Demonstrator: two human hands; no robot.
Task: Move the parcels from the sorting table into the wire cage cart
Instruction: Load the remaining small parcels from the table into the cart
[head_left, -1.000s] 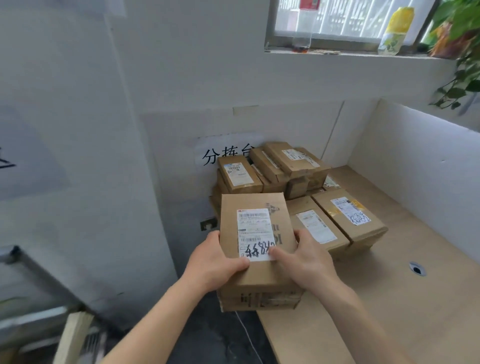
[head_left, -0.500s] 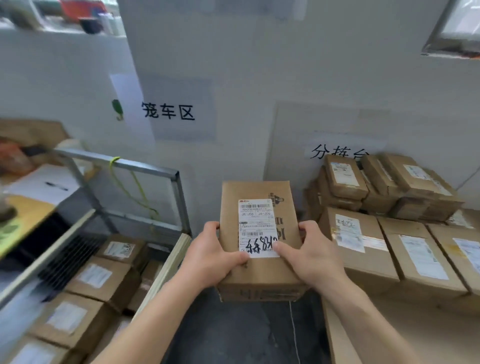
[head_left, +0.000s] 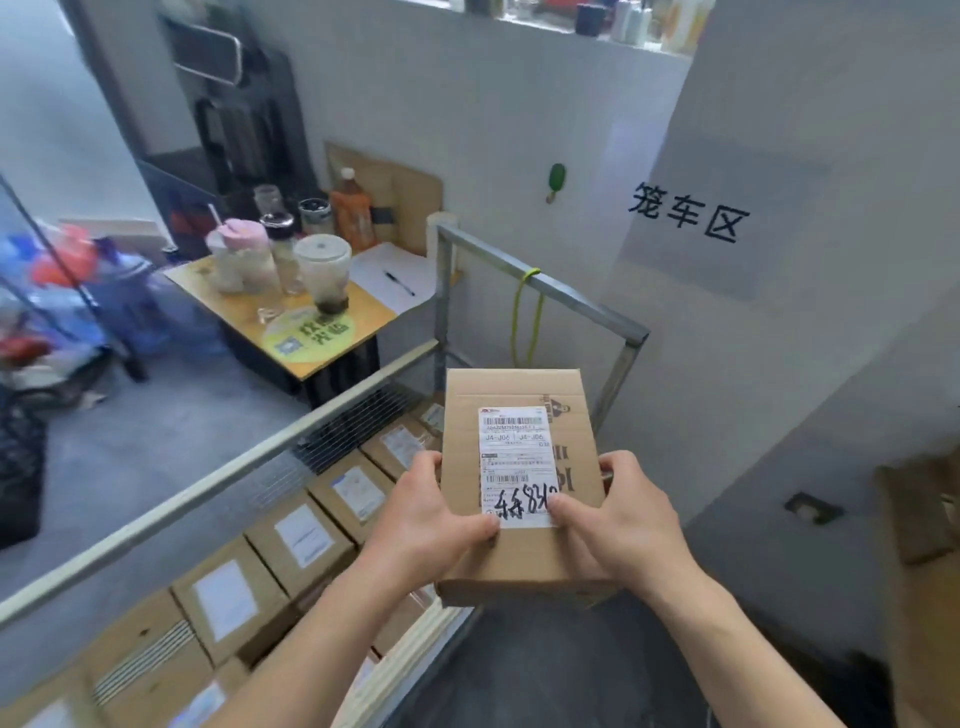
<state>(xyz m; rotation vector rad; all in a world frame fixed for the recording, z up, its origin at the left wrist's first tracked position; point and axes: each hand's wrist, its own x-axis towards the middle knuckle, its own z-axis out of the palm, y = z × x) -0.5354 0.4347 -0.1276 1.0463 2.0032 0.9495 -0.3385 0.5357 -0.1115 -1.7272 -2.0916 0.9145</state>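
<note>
Parcel (head_left: 519, 467) in both hands, next to the wire cage cart (head_left: 571, 300)
Left hand (head_left: 426, 525) and right hand (head_left: 626, 519) grip its near corners, thumbs on the label. Cart rail is at 12 o'clock from it, packed parcels (head_left: 304, 535) at 8 o'clock, drinks table (head_left: 366, 314) at 10.

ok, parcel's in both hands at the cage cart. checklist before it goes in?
1. Grip: left hand and right hand hold the brown cardboard parcel by its sides, thumbs on top: ok.
2. Attitude: parcel roughly level, white label up: ok.
3. Position: parcel hangs at the near corner of the grey metal wire cage cart; whether it is fully inside the rails: cannot tell.
4. Landing spot: brown labelled boxes line the cart floor; the spot under the held parcel is hidden: cannot tell.
5. Snag: yellow-green cord hangs from the far rail, apart from both hands: ok.
</note>
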